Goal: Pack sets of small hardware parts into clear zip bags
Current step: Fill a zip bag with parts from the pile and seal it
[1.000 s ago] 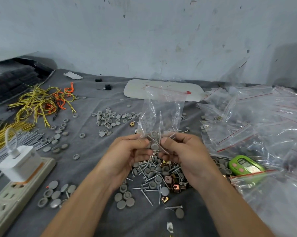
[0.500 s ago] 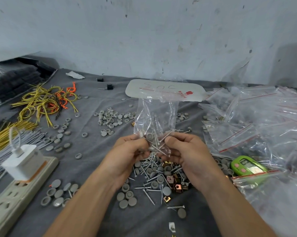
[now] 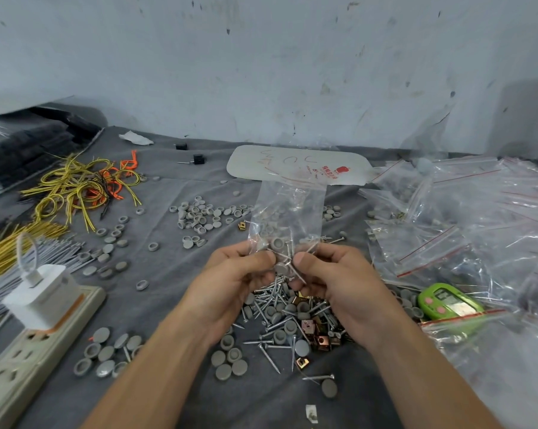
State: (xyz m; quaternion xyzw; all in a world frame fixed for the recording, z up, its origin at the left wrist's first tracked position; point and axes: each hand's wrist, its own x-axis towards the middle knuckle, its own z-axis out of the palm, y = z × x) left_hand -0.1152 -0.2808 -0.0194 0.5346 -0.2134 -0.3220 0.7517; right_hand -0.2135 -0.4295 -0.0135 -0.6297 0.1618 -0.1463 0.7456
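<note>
A clear zip bag (image 3: pixel 287 212) stands upright in the middle of the view, its lower end pinched between my left hand (image 3: pixel 230 283) and my right hand (image 3: pixel 332 280). Screws and grey round caps show inside the bag near my fingertips. Right below my hands lies a pile of screws, grey caps and copper clips (image 3: pixel 289 317) on the grey cloth. More grey caps (image 3: pixel 202 216) are scattered beyond the bag to the left.
A heap of clear zip bags (image 3: pixel 465 230) fills the right side, with a green gadget (image 3: pixel 447 301) under its edge. A power strip with a white charger (image 3: pixel 38 308) sits at the left. Yellow and orange wires (image 3: pixel 81 187) lie far left. A white card (image 3: pixel 298 165) lies behind the bag.
The bag has sunk lower between my hands and its top now stands straighter. Both hands keep their pinch and have hardly shifted.
</note>
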